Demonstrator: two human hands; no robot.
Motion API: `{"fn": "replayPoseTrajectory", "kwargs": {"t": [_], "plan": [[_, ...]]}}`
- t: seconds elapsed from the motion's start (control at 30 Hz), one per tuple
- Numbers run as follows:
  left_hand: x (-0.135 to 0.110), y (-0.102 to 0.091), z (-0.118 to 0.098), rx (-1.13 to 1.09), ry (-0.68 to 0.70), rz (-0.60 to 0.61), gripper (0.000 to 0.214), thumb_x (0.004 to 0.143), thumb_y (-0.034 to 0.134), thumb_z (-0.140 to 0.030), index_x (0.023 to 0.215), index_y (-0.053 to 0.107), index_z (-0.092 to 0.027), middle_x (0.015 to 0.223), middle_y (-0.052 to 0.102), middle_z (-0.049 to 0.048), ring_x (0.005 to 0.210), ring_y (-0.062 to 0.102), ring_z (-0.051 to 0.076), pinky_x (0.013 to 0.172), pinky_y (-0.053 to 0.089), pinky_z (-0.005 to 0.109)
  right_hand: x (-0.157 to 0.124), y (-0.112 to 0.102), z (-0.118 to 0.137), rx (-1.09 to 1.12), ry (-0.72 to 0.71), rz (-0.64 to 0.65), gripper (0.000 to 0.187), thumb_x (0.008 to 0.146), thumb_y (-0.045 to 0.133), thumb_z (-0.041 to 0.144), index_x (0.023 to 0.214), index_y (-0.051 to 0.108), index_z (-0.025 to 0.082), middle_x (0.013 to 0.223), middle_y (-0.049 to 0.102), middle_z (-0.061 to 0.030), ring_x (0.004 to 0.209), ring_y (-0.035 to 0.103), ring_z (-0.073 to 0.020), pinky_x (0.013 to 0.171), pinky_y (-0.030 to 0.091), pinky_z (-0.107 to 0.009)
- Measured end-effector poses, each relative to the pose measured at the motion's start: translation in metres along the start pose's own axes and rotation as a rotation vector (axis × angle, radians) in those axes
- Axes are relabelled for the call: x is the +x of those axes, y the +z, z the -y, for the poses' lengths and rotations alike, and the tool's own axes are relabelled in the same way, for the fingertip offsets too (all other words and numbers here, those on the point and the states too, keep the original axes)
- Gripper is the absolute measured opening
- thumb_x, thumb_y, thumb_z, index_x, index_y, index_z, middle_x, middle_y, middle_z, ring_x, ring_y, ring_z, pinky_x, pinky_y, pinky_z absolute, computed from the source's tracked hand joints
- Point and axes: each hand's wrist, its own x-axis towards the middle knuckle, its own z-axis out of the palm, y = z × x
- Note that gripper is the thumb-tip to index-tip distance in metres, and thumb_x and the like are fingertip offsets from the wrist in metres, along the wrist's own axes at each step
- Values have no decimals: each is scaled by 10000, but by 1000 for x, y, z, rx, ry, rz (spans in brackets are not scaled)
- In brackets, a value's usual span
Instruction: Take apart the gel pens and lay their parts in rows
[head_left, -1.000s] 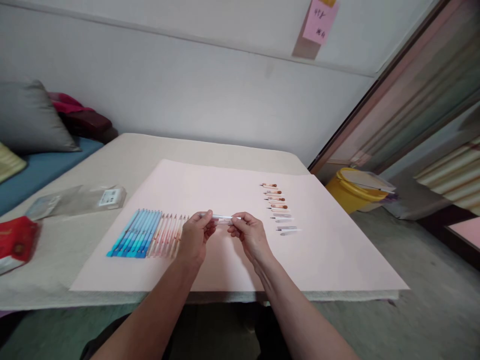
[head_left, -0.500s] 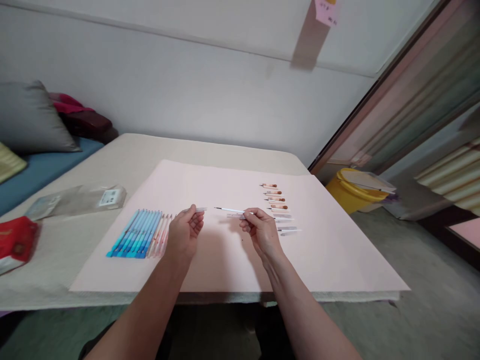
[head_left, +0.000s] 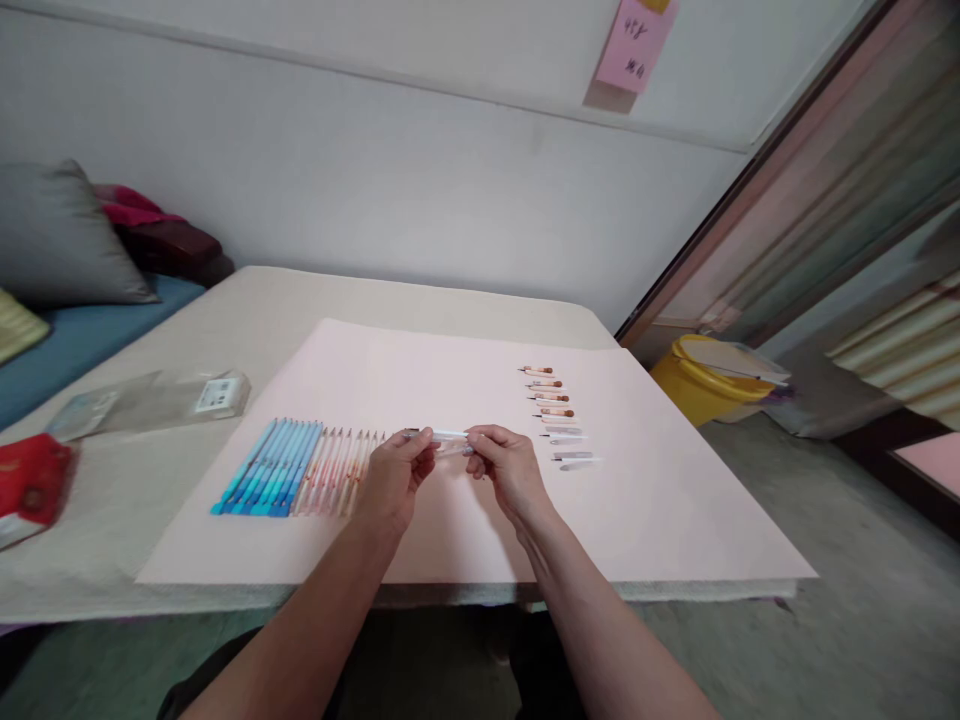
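Above the pink sheet [head_left: 465, 540], the left hand [head_left: 394, 480] and right hand [head_left: 506, 468] are pinching opposite ends of what looks like a clear pen [head_left: 444, 436], right of the pen row [head_left: 296, 468].

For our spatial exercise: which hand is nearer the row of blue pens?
Left. The left hand sits right of the blue pens; the right hand, sharing a clear pen with it, is farther right.

Two bare forearms [head_left: 315, 620] run up from the lower edge of the view to the left hand [head_left: 394, 480] and the right hand [head_left: 506, 470]. Between and below them, dark clothing [head_left: 225, 690], black or near it, covers the lap.
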Motion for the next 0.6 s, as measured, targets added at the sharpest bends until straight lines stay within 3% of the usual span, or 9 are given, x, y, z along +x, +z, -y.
{"fn": "replayPoseTrajectory", "kwargs": {"t": [0.6], "plan": [[-3,4,6,-39,26,44,194,625,718,-254,690,579,-135,683,581,-11,613,537,73,563,428,196,0,4,-9,-129,-2,33,171,677,662,309,712,678,142,445,574,3,404,503,-103,417,380,-213]]}}
